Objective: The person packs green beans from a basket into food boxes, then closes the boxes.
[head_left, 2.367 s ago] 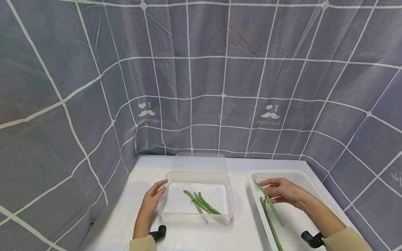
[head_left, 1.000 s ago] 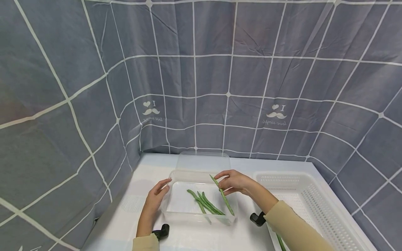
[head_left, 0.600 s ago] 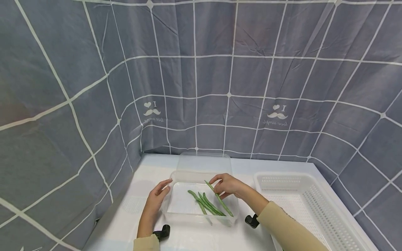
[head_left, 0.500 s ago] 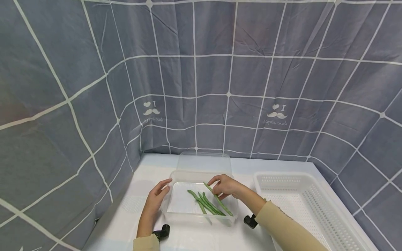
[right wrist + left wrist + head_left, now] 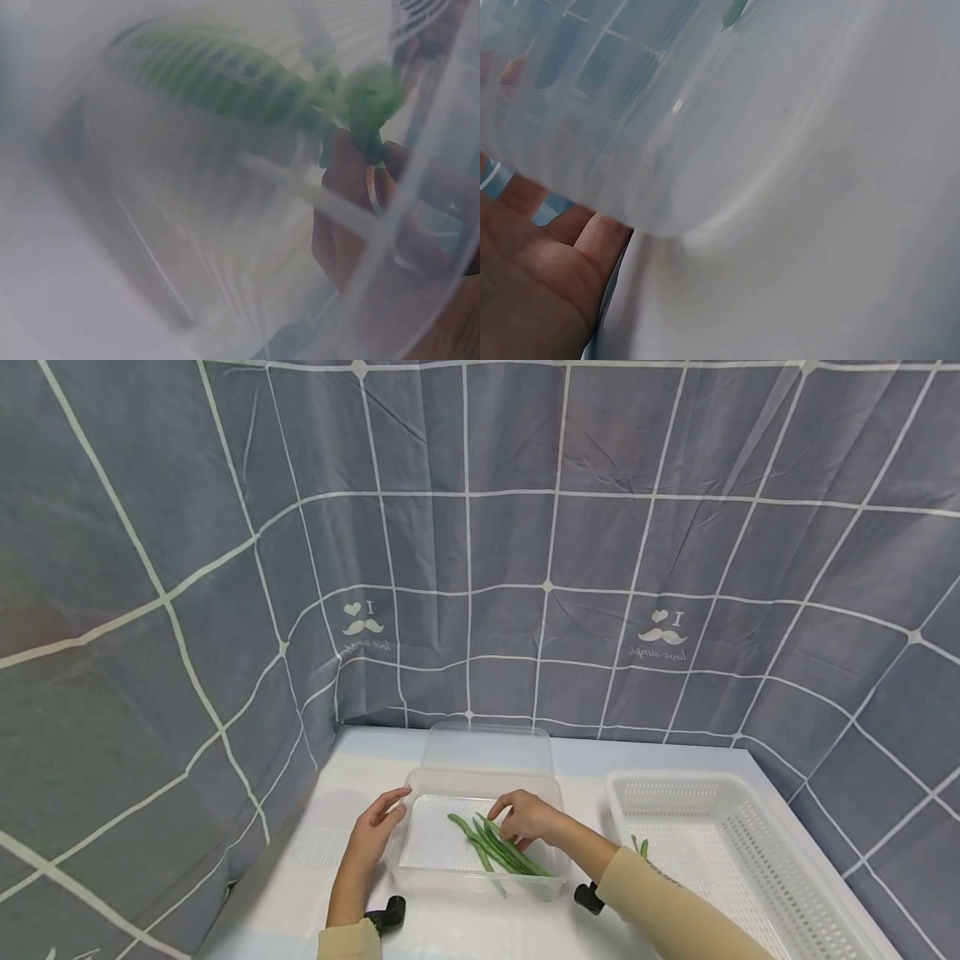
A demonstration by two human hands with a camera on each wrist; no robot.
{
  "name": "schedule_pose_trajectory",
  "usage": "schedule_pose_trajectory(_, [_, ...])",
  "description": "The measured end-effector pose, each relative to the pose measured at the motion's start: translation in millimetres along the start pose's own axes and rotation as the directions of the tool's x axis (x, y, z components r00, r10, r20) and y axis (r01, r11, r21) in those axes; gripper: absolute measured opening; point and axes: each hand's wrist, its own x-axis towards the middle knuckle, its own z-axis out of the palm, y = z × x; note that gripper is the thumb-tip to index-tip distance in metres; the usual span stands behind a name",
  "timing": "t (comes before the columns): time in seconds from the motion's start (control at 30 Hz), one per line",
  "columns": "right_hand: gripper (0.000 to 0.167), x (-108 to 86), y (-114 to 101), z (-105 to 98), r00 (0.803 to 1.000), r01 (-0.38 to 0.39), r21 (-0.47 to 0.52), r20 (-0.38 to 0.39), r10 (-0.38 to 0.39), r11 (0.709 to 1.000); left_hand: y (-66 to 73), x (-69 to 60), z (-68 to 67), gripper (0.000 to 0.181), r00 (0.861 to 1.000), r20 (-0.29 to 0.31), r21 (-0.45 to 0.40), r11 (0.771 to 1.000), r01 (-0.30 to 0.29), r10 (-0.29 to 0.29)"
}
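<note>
In the head view, a clear plastic container (image 5: 442,881) holds several green beans (image 5: 491,847). My right hand (image 5: 531,818) is inside it, its thumb and fingers pinching a green bean low over the others. The right wrist view shows those fingers (image 5: 345,202) at the beans' ends, blurred through the container wall. My left hand (image 5: 369,835) rests against the container's left side, fingers touching near the rim. In the left wrist view, the left palm (image 5: 540,262) and relaxed fingers lie along the outside of the wall.
A white perforated basket (image 5: 810,852) stands at the right, with bean tips (image 5: 640,845) showing beside the right sleeve. Behind the container lies a clear lid (image 5: 487,747). A grey grid-patterned curtain (image 5: 502,543) encloses the white table (image 5: 450,935).
My right hand has carried a green bean from the basket to the container and lowered it onto the others. My left hand has stayed at the container's side.
</note>
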Motion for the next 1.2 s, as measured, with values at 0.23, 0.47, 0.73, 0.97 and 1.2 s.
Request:
schedule_pose_trajectory(0.23, [0.036, 4.3, 4.5, 10.4, 1.000, -0.008, -0.081, -0.028, 0.006, 0.997, 0.4, -0.9, -0.1, 0.040, 1.000, 0.002, 0.002, 1.000, -0.008, 0.008])
schedule_pose_trajectory(0.47, [0.032, 9.6, 7.1, 13.8, 0.996, 0.011, -0.200, -0.088, -0.029, 0.980, -0.3, -0.6, 0.1, 0.041, 1.000, 0.000, 0.004, 1.000, -0.009, 0.009])
schedule_pose_trajectory(0.73, [0.030, 7.5, 6.1, 11.2, 0.995, 0.020, -0.219, -0.089, -0.040, 0.976, -0.3, 0.0, -0.7, 0.041, 1.000, 0.009, 0.003, 1.000, -0.016, 0.016])
schedule_pose_trajectory(0.97, [0.032, -5.9, 4.2, -10.7, 0.997, 0.048, -0.072, -0.062, -0.053, 0.996, -0.6, 1.3, 0.1, 0.041, 1.000, 0.009, 0.013, 1.000, -0.008, 0.008])
schedule_pose_trajectory(1.2, [0.032, -20.8, -2.5, -49.4, 0.996, 0.022, 0.134, -0.083, -0.011, 0.991, 2.3, 0.5, -1.8, 0.041, 1.000, 0.012, 0.026, 1.000, -0.010, 0.010])
